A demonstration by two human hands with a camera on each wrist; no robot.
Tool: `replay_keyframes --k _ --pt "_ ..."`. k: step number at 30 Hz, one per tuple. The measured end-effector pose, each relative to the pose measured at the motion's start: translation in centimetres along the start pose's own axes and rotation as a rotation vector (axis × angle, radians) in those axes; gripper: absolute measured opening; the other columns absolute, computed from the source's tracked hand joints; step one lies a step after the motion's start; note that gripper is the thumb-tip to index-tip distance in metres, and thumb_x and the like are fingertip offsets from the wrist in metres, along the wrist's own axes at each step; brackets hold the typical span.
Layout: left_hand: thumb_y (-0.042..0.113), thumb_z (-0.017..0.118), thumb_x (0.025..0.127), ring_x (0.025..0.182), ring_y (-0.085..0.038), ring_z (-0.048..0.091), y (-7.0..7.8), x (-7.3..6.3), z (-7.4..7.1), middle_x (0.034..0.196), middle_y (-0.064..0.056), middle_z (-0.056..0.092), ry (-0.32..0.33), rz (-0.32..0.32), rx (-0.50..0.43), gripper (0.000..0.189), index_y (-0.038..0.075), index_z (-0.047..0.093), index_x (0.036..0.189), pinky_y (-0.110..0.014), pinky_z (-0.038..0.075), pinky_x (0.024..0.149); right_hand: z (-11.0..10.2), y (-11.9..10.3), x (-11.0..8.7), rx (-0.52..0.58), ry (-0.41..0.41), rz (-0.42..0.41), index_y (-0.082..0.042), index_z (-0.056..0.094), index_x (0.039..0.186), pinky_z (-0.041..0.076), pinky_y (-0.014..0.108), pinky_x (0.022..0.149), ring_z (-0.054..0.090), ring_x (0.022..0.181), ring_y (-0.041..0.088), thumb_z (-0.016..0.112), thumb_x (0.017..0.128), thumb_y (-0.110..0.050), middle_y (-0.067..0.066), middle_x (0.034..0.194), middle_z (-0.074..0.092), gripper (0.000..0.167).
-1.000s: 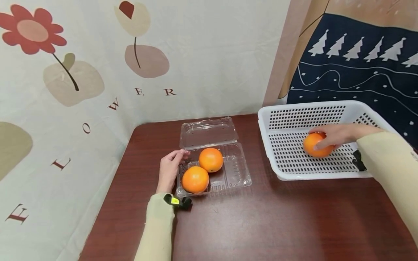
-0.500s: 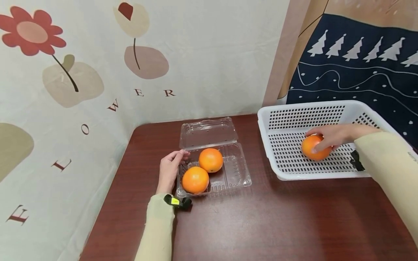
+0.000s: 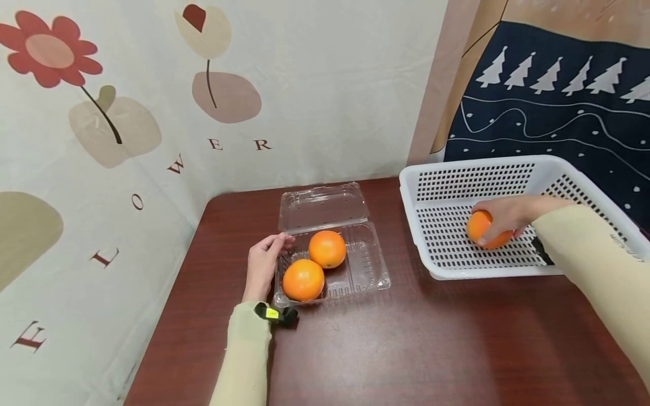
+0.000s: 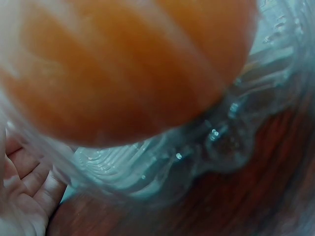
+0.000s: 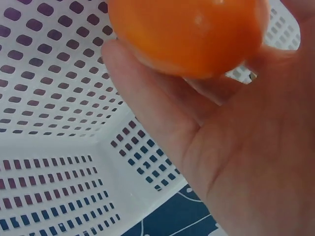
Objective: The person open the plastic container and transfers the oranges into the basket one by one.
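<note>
A clear plastic clamshell container (image 3: 363,265) lies with its lid (image 3: 323,206) folded back. Two oranges sit in its left part, a front orange (image 3: 303,279) touching a rear orange (image 3: 327,249). My left hand (image 3: 263,265) holds the container's left rim near the hinge, thumb and fingers together; the left wrist view shows an orange (image 4: 133,69) close behind the clear wall, with the fingertips partly hidden. Inside the white basket (image 3: 431,269), my right hand (image 3: 508,214) grips a third orange (image 3: 479,226) from above. The right wrist view shows the thumb and fingers curled round that orange (image 5: 192,34).
The perforated basket has raised walls and stands on the right of the dark red wooden table (image 3: 386,349). Behind the table hangs a pale curtain (image 3: 335,84) with printed flowers, and a dark blue cloth (image 3: 548,113) with white trees hangs behind the basket.
My right hand has shifted slightly left within the basket, the gripped orange moving with it. The left hand, the container and its two oranges stay in place.
</note>
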State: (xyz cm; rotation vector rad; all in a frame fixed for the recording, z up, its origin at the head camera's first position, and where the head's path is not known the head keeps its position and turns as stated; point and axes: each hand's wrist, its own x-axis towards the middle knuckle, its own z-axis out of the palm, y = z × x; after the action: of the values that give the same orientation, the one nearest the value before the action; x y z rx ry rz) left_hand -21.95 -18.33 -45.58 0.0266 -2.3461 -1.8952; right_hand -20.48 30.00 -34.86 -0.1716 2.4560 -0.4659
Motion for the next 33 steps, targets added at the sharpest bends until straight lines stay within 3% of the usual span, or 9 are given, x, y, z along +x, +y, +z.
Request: replay_keyframes --k 6,21,33 --pt "0.04 0.057 0.085 0.082 -0.018 0.06 0.0 0.0 0.0 0.089 -0.005 0.067 0.01 -0.002 0.007 0.033 0.009 0.069 0.093 -0.028 0.048 0.072 0.5 -0.2 1.1 -0.072 0.045 0.023 0.002 0.036 0.125 0.048 0.034 0.055 0.047 0.084 0.028 0.074 0.063 -0.049 0.016 0.1 0.047 0.088" --pt "0.042 0.057 0.084 0.082 -0.019 0.06 0.1 -0.1 0.0 0.089 -0.005 0.067 0.009 -0.008 0.006 0.035 0.01 0.069 0.092 -0.029 0.048 0.074 0.7 -0.7 1.7 -0.072 0.039 0.044 0.001 0.035 0.124 0.048 0.034 0.053 0.046 0.082 0.028 0.076 0.063 -0.046 0.017 0.098 0.047 0.087" --pt "0.04 0.057 0.085 0.083 -0.018 0.06 0.1 -0.1 0.0 0.089 -0.005 0.067 0.002 -0.012 0.007 0.032 0.011 0.069 0.092 -0.029 0.048 0.075 0.6 -0.6 1.6 -0.03 0.043 0.02 -0.002 0.039 0.115 0.045 0.033 0.054 0.047 0.08 0.027 0.07 0.071 -0.04 0.014 0.095 0.047 0.065"
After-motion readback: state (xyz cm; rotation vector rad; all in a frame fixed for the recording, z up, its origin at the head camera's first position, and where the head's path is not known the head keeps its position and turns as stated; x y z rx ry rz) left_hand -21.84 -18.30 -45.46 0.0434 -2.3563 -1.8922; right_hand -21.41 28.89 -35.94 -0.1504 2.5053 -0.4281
